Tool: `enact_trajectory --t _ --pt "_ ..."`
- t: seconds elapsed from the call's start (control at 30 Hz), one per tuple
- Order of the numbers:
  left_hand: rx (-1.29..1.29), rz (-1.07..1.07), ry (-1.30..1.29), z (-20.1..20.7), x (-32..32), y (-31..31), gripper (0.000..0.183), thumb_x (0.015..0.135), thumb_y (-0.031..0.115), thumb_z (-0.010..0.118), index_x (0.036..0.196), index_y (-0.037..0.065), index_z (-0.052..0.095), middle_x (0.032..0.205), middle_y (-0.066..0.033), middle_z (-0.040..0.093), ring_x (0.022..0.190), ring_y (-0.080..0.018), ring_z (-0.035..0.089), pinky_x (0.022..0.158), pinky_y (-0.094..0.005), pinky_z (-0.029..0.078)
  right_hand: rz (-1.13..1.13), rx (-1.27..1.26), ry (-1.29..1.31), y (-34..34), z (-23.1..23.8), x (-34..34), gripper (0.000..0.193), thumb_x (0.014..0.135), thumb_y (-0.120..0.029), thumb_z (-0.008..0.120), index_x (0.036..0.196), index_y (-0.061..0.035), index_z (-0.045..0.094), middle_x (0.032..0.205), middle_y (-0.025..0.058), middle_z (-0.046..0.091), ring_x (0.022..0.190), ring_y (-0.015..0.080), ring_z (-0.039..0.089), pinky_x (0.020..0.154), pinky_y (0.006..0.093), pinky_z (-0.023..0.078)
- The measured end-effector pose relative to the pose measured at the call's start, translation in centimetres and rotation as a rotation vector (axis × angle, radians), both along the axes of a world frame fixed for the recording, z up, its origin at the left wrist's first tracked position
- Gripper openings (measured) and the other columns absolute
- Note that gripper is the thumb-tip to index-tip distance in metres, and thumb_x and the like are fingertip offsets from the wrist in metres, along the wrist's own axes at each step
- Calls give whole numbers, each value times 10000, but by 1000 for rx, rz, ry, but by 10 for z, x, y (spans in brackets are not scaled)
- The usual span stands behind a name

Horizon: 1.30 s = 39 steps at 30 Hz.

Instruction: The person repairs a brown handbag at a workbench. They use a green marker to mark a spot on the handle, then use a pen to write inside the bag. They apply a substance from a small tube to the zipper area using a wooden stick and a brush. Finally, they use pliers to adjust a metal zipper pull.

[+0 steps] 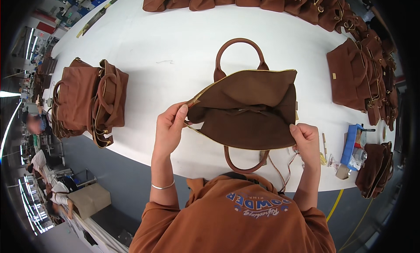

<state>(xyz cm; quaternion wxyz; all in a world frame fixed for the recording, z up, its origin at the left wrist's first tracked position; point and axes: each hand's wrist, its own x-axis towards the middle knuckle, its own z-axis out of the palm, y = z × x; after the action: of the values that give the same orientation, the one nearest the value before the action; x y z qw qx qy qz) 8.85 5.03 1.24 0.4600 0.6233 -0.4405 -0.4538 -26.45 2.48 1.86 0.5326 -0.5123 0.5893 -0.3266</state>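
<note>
A brown handbag (249,108) stands before me on the white table, its zippered mouth spread wide so that the dark brown lining shows. Gold zipper teeth run along both rims. One round handle (240,40) rises on the far side, and another handle (245,169) lies toward my body. My left hand (169,128) pinches the left corner of the mouth between thumb and fingers. At the right corner, my right hand (306,141) grips the edge in the same way. What hangs below the rims is mostly hidden.
Finished-looking brown bags (89,97) are grouped at the left. More bags line the far edge (203,0) and the right side (350,76). A blue bin (350,146) with small items stands at the right, near a dark brown bag (374,170). People work beyond the left edge.
</note>
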Motion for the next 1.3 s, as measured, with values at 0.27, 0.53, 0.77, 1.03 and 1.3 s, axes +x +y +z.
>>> enact_trajectory --t 0.27,0.53,0.77,1.03,1.3 --pt "34 -9 223 -5 3 6 372 1036 272 478 1173 -35 637 1108 -119 687 905 -155 679 790 -306 580 119 2 -55 1 -4 2 423 957 -154 616 572 -49 474 541 -46 438 474 18 409 415 206 367" --pt "52 39 188 -12 1 0 367 1020 300 521 1123 -24 660 1039 -91 703 839 -128 666 744 -289 563 115 15 -63 1 -5 2 423 965 -171 611 582 -48 480 544 -43 446 478 19 417 425 208 366" --pt "-42 132 -5 -24 -8 -6 318 997 256 587 1117 -30 661 988 -54 693 856 -78 595 794 -240 486 103 21 -65 0 -4 3 428 968 -181 613 580 -58 480 542 -50 444 474 17 416 425 207 366" --pt "-173 236 -150 -16 -14 -8 205 942 191 665 992 -7 673 929 -31 636 767 -71 547 688 -237 455 82 37 -66 -3 -2 4 430 969 -198 615 581 -72 479 535 -58 435 471 10 409 421 197 370" --pt "-286 83 -305 33 -42 9 133 865 26 713 959 -37 643 901 -53 634 708 -86 593 612 -223 470 116 7 32 -2 3 13 439 963 -208 623 582 -55 468 515 -46 437 469 26 424 433 219 371"
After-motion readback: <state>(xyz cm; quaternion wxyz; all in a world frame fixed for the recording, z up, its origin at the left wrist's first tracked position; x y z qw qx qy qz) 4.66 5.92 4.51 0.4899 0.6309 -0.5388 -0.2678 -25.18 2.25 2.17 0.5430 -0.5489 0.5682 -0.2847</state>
